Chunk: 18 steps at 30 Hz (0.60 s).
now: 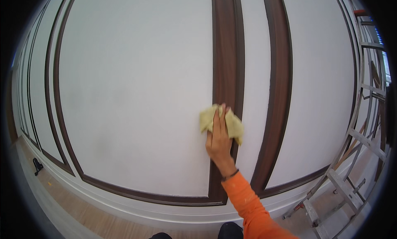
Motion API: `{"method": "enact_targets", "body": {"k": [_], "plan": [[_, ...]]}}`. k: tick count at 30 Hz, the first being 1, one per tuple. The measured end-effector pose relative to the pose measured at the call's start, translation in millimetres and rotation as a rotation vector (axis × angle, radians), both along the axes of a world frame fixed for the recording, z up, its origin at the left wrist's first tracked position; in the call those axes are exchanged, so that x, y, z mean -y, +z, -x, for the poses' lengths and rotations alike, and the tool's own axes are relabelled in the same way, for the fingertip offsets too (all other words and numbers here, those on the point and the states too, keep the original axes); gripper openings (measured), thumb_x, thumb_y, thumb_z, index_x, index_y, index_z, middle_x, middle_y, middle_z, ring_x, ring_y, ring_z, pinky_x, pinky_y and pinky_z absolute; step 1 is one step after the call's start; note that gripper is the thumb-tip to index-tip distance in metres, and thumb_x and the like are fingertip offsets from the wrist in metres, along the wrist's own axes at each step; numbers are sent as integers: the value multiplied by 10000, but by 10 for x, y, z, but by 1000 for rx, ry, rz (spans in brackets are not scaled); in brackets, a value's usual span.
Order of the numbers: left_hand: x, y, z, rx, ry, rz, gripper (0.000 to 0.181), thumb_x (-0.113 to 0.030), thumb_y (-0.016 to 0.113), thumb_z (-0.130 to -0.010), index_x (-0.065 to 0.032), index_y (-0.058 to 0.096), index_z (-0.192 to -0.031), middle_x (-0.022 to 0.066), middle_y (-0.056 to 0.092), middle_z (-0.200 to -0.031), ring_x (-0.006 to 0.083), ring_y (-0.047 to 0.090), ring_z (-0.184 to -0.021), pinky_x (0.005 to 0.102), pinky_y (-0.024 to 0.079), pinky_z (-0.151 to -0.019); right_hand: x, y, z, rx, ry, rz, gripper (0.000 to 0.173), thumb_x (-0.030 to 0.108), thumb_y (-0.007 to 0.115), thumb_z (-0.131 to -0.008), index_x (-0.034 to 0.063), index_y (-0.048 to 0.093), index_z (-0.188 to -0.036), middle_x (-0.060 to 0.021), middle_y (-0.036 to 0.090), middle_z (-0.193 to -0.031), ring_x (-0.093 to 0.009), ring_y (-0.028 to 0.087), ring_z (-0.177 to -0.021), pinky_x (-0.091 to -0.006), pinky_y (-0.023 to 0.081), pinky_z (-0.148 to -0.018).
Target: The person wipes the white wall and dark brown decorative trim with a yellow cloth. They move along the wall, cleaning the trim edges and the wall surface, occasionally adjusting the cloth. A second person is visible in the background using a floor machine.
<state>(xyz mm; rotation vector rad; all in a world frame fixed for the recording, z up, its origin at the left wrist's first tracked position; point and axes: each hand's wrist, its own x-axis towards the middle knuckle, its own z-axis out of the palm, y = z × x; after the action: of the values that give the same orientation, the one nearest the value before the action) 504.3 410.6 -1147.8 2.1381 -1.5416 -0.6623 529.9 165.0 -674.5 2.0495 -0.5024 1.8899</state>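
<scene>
My right hand [219, 141], in an orange sleeve, presses a pale yellow cloth [234, 127] against a dark brown wood moulding [228, 62] on the wall. The fingers point upward over the cloth, which bunches out on both sides of them. Left of this upright strip lies a white wall panel [139, 84], framed by the same brown moulding and marked with faint grey smudges. A second upright brown moulding [280, 84] runs parallel to the right, with a white strip between the two. My left hand is out of view.
A metal stepladder [367, 143] leans or stands at the right by the wall. White baseboard [149, 219] runs along the bottom, above a light wood-look floor [96, 220]. A small black object [37, 166] lies on the floor at left. Dark shoes [230, 231] show at the bottom.
</scene>
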Motion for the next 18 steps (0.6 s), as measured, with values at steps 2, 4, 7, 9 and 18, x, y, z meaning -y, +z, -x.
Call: {"method": "enact_targets", "body": {"k": [2,4,7,9,18], "plan": [[-12,13,14,-1,6,11,274,-325,555,-965,-151,694,-1125,201,747,-952,417,721,-859,547,566,-756,84,985,-56,48,2,111,650,37,529,-920,-52,362,-1542,-239,297,-1645,-434,258,-1526,-480,263,-1236],[-11,65,10,-7,2,19,273,-325,556,-965,-150,696,-1120,201,747,-950,417,722,-857,547,566,-754,301,2026,-224,135,3,199,565,125,498,-1004,-28,382,-1536,-217,334,-1631,-413,272,-1521,-482,280,-1231],[-61,129,-33,-1,27,11,271,-325,556,-965,-149,699,-1114,200,747,-947,416,722,-854,546,566,-752,323,3619,-285,120,35,101,573,233,480,-1021,-5,381,-1532,-222,345,-1623,-405,350,-1484,-470,365,-1192],[2,144,14,-9,5,24,270,-325,556,-965,-148,701,-1110,200,747,-945,416,722,-852,546,566,-750,678,4571,-174,61,-64,255,554,245,461,-1021,-6,404,-1512,-229,362,-1611,-410,342,-1487,-461,352,-1202],[-73,94,-71,-15,29,28,268,-325,557,-966,-144,710,-1090,198,747,-936,414,723,-844,545,566,-743,323,2614,88,-52,122,196,563,107,508,-990,-66,383,-1511,-292,358,-1588,-437,303,-1494,-477,285,-1231]]}}
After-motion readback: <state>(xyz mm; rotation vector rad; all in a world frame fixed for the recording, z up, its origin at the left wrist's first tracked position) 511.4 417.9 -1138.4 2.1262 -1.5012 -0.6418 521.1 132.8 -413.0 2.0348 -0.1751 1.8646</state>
